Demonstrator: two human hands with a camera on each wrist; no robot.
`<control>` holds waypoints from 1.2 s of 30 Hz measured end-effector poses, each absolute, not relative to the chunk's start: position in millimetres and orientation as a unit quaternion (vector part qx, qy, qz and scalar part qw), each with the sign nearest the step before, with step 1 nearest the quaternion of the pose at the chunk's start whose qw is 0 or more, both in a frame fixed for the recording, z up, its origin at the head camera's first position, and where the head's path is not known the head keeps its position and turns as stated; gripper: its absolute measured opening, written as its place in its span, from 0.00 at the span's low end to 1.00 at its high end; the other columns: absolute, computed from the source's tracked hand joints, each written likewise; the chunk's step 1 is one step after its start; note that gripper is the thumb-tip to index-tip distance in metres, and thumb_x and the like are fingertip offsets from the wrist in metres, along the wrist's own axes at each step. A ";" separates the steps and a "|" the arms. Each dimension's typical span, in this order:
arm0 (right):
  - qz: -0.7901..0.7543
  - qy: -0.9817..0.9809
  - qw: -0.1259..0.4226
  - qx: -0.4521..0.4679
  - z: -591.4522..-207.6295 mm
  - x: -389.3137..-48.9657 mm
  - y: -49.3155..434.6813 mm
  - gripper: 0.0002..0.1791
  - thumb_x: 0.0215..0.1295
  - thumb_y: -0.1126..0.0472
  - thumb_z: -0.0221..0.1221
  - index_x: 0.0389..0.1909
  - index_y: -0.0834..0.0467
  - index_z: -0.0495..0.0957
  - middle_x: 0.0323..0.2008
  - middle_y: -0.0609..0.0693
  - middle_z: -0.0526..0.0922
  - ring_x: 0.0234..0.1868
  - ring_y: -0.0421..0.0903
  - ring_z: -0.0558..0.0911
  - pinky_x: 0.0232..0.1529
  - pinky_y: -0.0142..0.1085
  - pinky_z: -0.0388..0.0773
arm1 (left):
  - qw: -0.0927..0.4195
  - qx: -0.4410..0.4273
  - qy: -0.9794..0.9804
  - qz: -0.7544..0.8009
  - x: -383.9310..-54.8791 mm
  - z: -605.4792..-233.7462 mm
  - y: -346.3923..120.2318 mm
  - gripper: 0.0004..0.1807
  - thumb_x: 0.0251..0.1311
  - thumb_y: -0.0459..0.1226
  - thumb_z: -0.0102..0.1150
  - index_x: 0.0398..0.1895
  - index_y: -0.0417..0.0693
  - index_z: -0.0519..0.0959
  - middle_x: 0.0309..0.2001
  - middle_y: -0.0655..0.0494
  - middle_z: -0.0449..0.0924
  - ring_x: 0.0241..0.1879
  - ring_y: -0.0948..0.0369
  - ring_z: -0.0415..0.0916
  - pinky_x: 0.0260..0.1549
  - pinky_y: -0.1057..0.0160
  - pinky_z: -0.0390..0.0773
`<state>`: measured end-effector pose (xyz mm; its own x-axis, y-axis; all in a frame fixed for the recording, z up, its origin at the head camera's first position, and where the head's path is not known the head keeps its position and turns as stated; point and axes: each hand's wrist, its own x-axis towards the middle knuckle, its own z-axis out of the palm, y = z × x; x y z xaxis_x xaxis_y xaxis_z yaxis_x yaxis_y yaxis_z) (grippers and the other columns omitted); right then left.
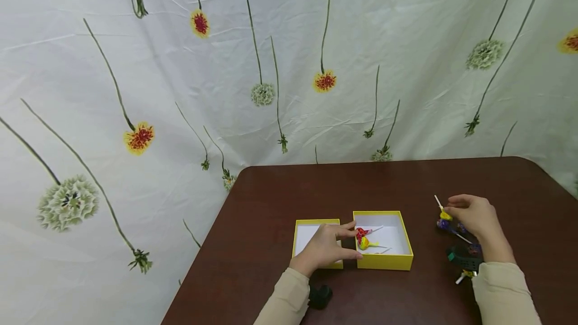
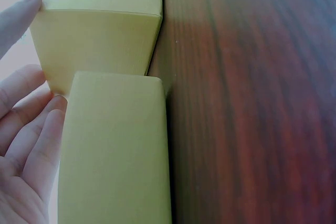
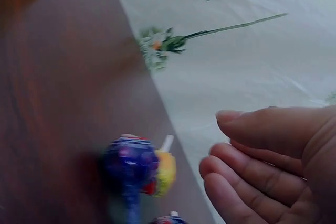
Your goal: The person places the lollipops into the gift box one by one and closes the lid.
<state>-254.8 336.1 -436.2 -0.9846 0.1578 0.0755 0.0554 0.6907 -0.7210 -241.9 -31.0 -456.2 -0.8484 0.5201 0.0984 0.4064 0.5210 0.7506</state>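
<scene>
My left hand (image 1: 326, 247) reaches across the left side of a yellow box (image 1: 385, 263) with a white inside. In the left wrist view its thumb (image 2: 31, 3) touches the box's rim, the other fingers close to the wall. Inside lie a red lollipop (image 1: 361, 233) and a yellow lollipop (image 1: 365, 243), plus another white stick. On the right, my right hand (image 1: 478, 219) hovers beside a yellow lollipop (image 1: 445, 215) and a blue lollipop (image 1: 444, 224). In the right wrist view its thumb and fingers are loosely bent, nothing between them.
A second, shallower yellow box part (image 1: 317, 222), partly behind the left hand, stands left of the box. More lollipops (image 1: 469, 274) lie near the right wrist. Behind the dark brown table (image 1: 280, 189) hangs a white flowered cloth (image 1: 217, 64).
</scene>
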 end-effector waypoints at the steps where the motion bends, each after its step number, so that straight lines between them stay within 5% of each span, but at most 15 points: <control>1: 0.386 -0.918 0.066 -0.061 -437.8 -255.7 335.2 0.24 0.69 0.59 0.62 0.56 0.74 0.76 0.48 0.72 0.83 0.46 0.67 0.80 0.35 0.47 0.80 | 0.069 0.266 0.870 0.410 -242.1 -456.5 -31.0 0.30 0.51 0.47 0.77 0.57 0.46 0.83 0.67 0.61 0.74 0.63 0.62 0.76 0.56 0.67 0.79; 9: 0.378 -0.919 0.087 -0.069 -445.5 -258.3 332.2 0.24 0.67 0.59 0.64 0.54 0.75 0.76 0.46 0.71 0.85 0.43 0.65 0.81 0.29 0.37 0.76 | 0.066 0.271 0.870 0.406 -242.9 -457.5 -31.5 0.31 0.51 0.47 0.77 0.58 0.46 0.83 0.67 0.60 0.74 0.63 0.62 0.76 0.56 0.67 0.79; 16: 0.371 -0.922 0.086 -0.069 -450.6 -260.2 335.6 0.24 0.67 0.59 0.64 0.53 0.76 0.77 0.45 0.71 0.85 0.31 0.52 0.83 0.27 0.36 0.75 | 0.066 0.273 0.868 0.409 -243.5 -458.1 -32.0 0.31 0.51 0.47 0.76 0.59 0.47 0.83 0.68 0.60 0.74 0.64 0.62 0.76 0.56 0.68 0.79; 24: 0.367 -0.922 0.091 -0.089 -458.6 -261.4 334.7 0.22 0.67 0.61 0.63 0.53 0.75 0.77 0.49 0.73 0.82 0.51 0.72 0.74 0.42 0.55 0.76 | 0.074 0.271 0.864 0.418 -242.3 -458.1 -32.4 0.31 0.52 0.47 0.76 0.59 0.46 0.82 0.68 0.60 0.73 0.65 0.61 0.75 0.56 0.68 0.79; 36: 0.391 -0.910 0.073 -0.116 -461.6 -263.4 328.7 0.23 0.67 0.62 0.61 0.54 0.77 0.74 0.51 0.76 0.79 0.55 0.76 0.66 0.60 0.72 0.57 | 0.072 0.271 0.862 0.423 -241.3 -456.5 -32.1 0.30 0.51 0.46 0.77 0.58 0.45 0.83 0.68 0.60 0.74 0.65 0.61 0.75 0.56 0.69 0.78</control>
